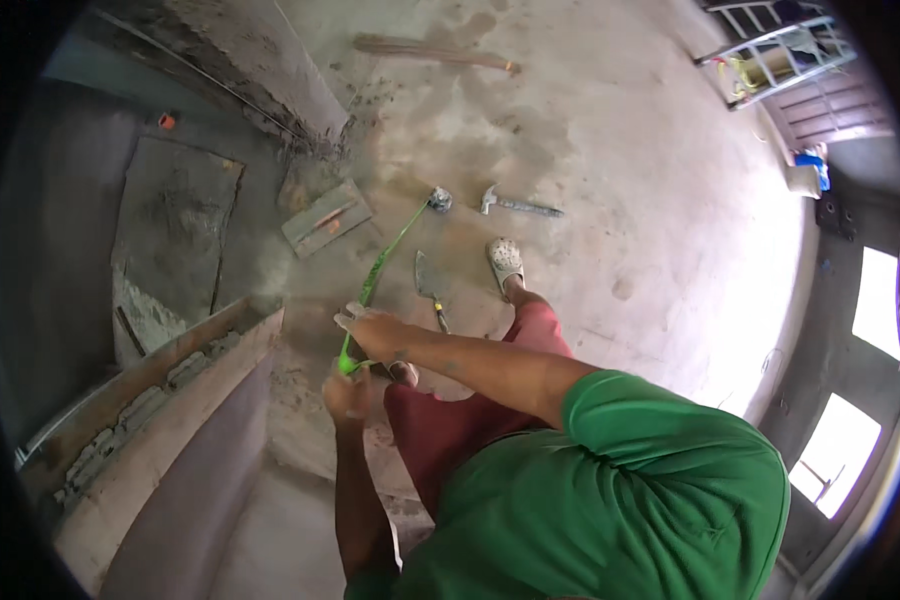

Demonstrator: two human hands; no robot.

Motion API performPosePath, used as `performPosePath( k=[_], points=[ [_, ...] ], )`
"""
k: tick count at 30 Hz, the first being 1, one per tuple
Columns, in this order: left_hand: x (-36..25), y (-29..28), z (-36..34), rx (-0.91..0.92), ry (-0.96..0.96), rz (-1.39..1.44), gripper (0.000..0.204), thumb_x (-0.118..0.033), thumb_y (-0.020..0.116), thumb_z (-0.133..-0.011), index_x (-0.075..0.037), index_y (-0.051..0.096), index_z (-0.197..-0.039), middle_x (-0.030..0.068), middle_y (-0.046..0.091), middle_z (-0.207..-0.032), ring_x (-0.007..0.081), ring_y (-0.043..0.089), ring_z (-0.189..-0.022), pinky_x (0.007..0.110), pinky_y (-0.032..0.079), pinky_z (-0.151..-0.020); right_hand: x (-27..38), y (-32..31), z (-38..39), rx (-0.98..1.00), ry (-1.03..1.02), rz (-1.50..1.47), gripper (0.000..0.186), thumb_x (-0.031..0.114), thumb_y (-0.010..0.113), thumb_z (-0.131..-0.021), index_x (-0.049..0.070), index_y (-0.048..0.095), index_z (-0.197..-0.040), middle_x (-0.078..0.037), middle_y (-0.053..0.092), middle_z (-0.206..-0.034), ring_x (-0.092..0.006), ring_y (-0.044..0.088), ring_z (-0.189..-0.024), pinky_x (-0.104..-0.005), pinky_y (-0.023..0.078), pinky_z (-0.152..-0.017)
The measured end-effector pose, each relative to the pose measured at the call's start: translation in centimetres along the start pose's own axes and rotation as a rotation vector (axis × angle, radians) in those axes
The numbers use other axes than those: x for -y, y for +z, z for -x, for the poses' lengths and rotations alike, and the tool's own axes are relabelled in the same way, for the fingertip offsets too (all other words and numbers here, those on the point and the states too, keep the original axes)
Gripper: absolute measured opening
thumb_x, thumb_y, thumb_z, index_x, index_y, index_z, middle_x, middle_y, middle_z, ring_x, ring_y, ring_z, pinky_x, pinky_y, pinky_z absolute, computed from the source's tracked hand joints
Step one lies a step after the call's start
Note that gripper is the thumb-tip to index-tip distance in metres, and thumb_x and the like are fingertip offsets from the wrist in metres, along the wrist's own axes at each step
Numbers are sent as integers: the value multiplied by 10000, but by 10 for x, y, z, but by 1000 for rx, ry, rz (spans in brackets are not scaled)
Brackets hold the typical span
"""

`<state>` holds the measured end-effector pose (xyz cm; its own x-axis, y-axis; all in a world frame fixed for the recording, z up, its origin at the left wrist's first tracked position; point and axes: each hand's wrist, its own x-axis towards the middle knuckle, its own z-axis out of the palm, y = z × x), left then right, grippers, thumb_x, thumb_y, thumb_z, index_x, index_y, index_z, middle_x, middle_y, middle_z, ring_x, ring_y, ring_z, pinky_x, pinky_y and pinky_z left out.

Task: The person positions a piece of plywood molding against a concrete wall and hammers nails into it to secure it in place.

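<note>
A green cord point(375, 273) runs taut from a small grey, roundish lump point(440, 200) on the floor up to my hands. My left hand point(348, 393) is closed around the cord's near end, where a bright green bundle point(347, 363) shows at the fingers. Just above it, my right hand point(372, 332) crosses over the cord and grips it, its fingertips dusty and pale. Beneath the hands, a pointed trowel point(424, 277) with a yellow and black handle lies on the floor. A flat plastering float point(327, 218) rests left of the cord, and a claw hammer point(520, 205) lies right of the lump.
At my left stands a low wall edged with boards point(185, 390), rough mortar along its top. A wooden strip point(435, 52) lies farther off on the concrete floor point(630, 190). A metal ladder point(775, 60) is at the far right. My clog point(505, 258) is beside the trowel.
</note>
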<state>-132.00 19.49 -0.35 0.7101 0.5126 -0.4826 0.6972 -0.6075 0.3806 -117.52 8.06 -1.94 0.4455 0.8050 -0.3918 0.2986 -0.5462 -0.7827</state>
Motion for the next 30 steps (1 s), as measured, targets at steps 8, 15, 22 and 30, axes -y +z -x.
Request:
performPosePath(
  k=[8, 15, 22, 30],
  points=[
    [82, 46, 25, -215, -1043, 990, 116, -188, 681, -892, -148, 584, -844, -72, 398, -594, 48, 359, -457, 223, 285, -397, -396, -70, 25, 96, 514, 73, 580, 267, 746, -793, 31, 579, -1296, -250, 620, -1229, -402, 614, -1116, -442, 504, -972],
    [172, 121, 9, -621, -1281, 1105, 177, -274, 635, -910, -176, 541, -797, -74, 349, -546, 78, 288, -393, 257, 238, -361, -681, -108, 40, -28, 958, 443, 427, 169, 622, -830, 29, 621, -1234, -227, 629, -1279, -374, 611, -1199, -480, 502, -1009],
    [234, 106, 50, -649, -1498, 636, 190, -327, 654, -916, -203, 559, -809, -84, 328, -540, 72, 272, -393, 258, 234, -371, -748, -59, -34, 230, 931, 592, 399, 151, 548, -909, 72, 552, -1300, -133, 587, -1317, -326, 565, -1246, -526, 451, -1016],
    [180, 102, 96, -200, -1352, 382, 123, -324, 692, -904, -214, 687, -959, -81, 378, -559, 53, 307, -403, 243, 257, -363, -763, -36, 4, 35, 657, 470, 519, 252, 777, -744, -9, 570, -1142, -264, 648, -1113, -421, 638, -1062, -492, 528, -904]
  ],
)
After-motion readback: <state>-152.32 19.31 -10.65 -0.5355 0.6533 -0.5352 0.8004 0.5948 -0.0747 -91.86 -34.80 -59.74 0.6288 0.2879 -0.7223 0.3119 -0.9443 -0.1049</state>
